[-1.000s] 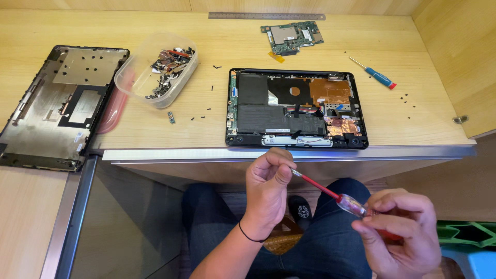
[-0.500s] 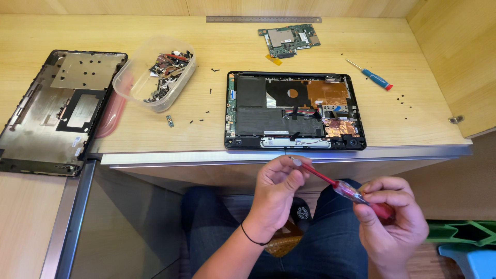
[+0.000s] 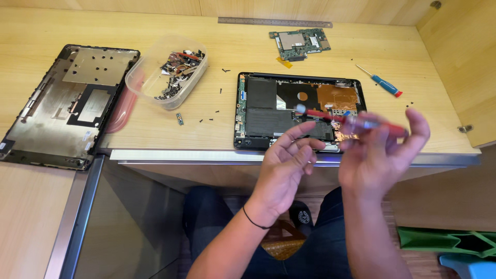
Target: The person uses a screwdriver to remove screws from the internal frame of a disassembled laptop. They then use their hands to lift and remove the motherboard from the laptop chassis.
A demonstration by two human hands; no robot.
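My right hand [image 3: 377, 157] holds a red screwdriver [image 3: 330, 117] with a clear handle, lying nearly level and blurred by motion. Its tip points left, above the front edge of an opened black laptop base [image 3: 263, 103] with a dark battery and copper-coloured foil inside. My left hand [image 3: 284, 168] is just below the tip, palm up, fingers apart and holding nothing. Both hands hover at the desk's front edge, over my lap.
A clear plastic tub [image 3: 168, 72] of small parts stands left of the laptop, with a detached bottom cover [image 3: 67, 103] further left. A green circuit board [image 3: 299, 42], a metal ruler [image 3: 274, 22], a blue-handled screwdriver [image 3: 382, 82] and loose screws [image 3: 212, 116] lie on the wooden desk.
Both hands have risen from my lap to the desk edge. My left hand has let go of the screwdriver shaft and spread its fingers. The screwdriver has swung nearly level.
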